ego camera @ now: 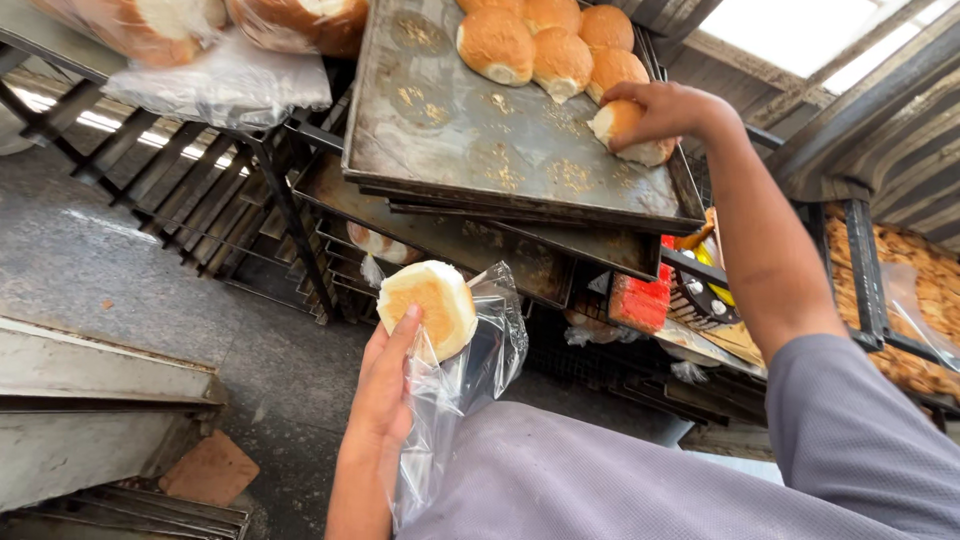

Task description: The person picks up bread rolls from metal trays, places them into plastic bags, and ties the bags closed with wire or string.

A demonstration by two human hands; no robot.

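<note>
My left hand [385, 385] holds a round bread bun [428, 305] against the mouth of a clear plastic bag [465, 370] that hangs down over my grey sleeve. My right hand [660, 108] reaches up to a dark metal baking tray [470, 130] and grips a bun [632, 132] at the tray's right edge. Several more golden buns [545, 45] sit together at the tray's top right corner. The rest of the tray is bare with crumb marks.
More dark trays [450, 235] are stacked on a metal rack [280, 190] below. Bagged loaves [190, 40] lie at top left. A red object [640, 300] sits under the trays, and baked goods [930, 300] fill a rack at the right. Grey floor lies at left.
</note>
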